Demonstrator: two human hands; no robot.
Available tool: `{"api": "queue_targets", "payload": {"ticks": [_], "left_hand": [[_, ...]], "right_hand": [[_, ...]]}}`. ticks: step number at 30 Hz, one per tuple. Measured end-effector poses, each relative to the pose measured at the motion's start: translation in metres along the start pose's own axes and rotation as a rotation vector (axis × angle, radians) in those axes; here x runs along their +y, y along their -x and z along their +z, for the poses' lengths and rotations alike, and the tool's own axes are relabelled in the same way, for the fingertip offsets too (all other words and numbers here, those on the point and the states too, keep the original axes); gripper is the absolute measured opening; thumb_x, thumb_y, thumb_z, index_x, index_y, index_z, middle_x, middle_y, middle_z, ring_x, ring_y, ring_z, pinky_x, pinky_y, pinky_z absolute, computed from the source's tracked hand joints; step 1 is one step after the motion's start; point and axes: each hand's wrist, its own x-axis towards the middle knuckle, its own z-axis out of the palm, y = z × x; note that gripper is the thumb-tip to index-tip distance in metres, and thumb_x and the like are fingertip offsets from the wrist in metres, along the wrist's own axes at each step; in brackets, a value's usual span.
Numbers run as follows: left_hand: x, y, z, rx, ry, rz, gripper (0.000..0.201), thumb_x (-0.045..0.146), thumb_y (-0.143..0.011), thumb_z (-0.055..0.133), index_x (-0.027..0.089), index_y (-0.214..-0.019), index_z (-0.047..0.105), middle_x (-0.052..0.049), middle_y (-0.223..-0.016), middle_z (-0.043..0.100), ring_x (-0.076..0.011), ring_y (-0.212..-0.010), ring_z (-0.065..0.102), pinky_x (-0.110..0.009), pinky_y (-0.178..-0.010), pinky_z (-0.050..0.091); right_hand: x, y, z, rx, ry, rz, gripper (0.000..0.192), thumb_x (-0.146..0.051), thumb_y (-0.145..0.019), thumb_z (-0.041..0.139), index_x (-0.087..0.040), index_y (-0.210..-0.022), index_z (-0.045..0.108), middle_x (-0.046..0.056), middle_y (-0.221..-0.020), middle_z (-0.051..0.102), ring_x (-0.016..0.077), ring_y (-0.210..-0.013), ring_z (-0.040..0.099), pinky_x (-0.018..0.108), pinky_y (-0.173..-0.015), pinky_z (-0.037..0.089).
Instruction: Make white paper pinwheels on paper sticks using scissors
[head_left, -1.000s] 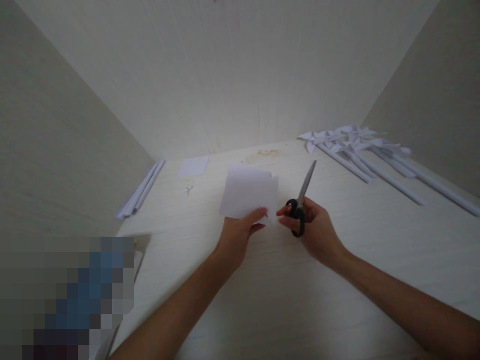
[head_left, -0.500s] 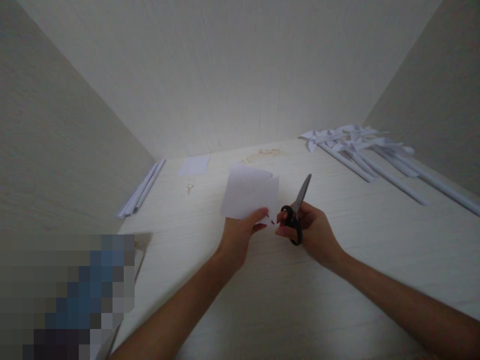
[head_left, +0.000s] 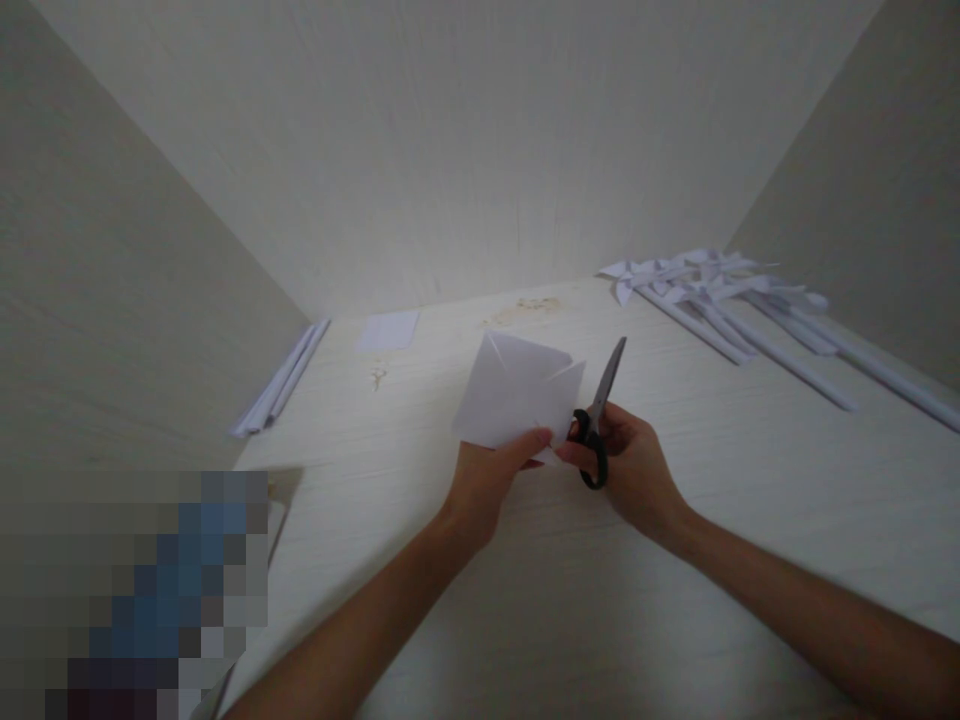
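Pinched at its near edge, a white square sheet of paper (head_left: 517,390) is held by my left hand (head_left: 487,480), thumb on top. Slits run inward from the paper's corners. My right hand (head_left: 637,470) grips black-handled scissors (head_left: 600,410), their blades pointing up and away beside the paper. The thumb and fingertips of that hand touch the paper's near right corner, close to my left thumb. Some of my right fingers are hidden behind the scissors' handles.
Paper pinwheels on rolled paper sticks (head_left: 720,290) lie at the back right. Rolled paper tubes (head_left: 285,380) rest along the left wall, near another flat paper square (head_left: 388,330). Walls enclose the white tabletop (head_left: 465,630) behind and at the sides. A blurred patch covers the lower left.
The paper has shifted right and turned in my left hand, bringing its corner to my right fingertips. The scissors have moved only slightly.
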Motion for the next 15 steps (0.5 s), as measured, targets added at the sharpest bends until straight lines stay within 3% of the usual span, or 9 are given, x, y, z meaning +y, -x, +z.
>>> {"api": "queue_targets", "payload": {"ticks": [6,9,12,15], "left_hand": [[-0.005,0.004,0.003,-0.029,0.012,-0.013,0.029,0.018,-0.06,0.067,0.018,-0.089,0.064,-0.004,-0.083,0.066,-0.0144,-0.073,0.06,-0.02,-0.054,0.049],[-0.006,0.003,0.003,0.026,0.059,-0.019,0.028,0.016,-0.059,0.067,0.018,-0.086,0.064,-0.003,-0.081,0.066,-0.0136,-0.071,0.06,-0.02,-0.054,0.049],[-0.001,-0.004,-0.002,0.113,0.15,0.033,0.026,0.015,-0.058,0.067,0.018,-0.084,0.062,0.0,-0.077,0.065,-0.0118,-0.07,0.06,-0.019,-0.055,0.049],[0.01,-0.013,-0.01,0.131,0.264,0.099,0.022,0.013,-0.061,0.065,0.017,-0.082,0.06,0.001,-0.074,0.064,-0.0108,-0.068,0.062,-0.018,-0.058,0.049]], "right_hand": [[0.0,0.002,0.005,0.073,0.04,0.004,0.029,-0.017,-0.048,0.075,-0.017,-0.059,0.048,-0.008,-0.051,0.049,0.0048,-0.045,0.043,0.017,-0.041,0.035],[-0.001,0.0,0.005,0.063,0.059,0.022,0.027,-0.022,-0.052,0.074,-0.017,-0.06,0.048,-0.006,-0.052,0.05,0.0055,-0.047,0.044,0.018,-0.043,0.035],[-0.004,0.001,0.002,-0.016,0.095,0.084,0.025,-0.029,-0.059,0.07,-0.016,-0.059,0.048,-0.004,-0.05,0.052,0.0059,-0.046,0.045,0.018,-0.042,0.034],[-0.007,0.003,0.0,-0.176,0.125,0.195,0.027,-0.034,-0.061,0.068,-0.016,-0.06,0.049,-0.003,-0.05,0.052,0.005,-0.041,0.042,0.018,-0.037,0.029]]}}
